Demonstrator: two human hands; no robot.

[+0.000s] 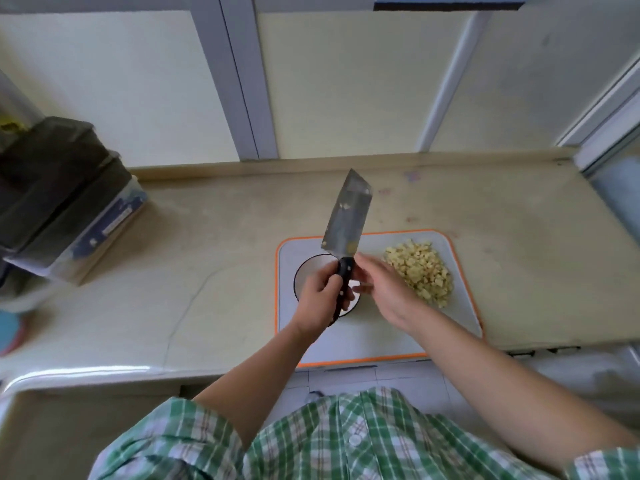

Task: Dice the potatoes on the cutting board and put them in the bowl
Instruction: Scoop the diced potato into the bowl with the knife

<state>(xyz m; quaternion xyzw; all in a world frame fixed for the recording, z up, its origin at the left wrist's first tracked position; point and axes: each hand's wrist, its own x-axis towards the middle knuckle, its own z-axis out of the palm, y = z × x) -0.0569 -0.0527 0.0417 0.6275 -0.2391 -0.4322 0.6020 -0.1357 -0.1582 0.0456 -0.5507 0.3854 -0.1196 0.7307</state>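
Looks done with dicing, not yet with transfer. Grips cleaver handle in left hand, blade raised; holds right hand open beside it. Shows potato cubes heaped near right edge of cutting board, bowl near left.

cutting board orange-rimmed; shirt green plaid; potatoes yellow

Left hand: fingers curled round the handle of a knife, blade raised and pointing away from the body. Left forearm: bare, reaching in from lower left. Right hand: fingers straight and loosely spread, fingertips at the handle's top. Right forearm: bare, reaching in from lower right.
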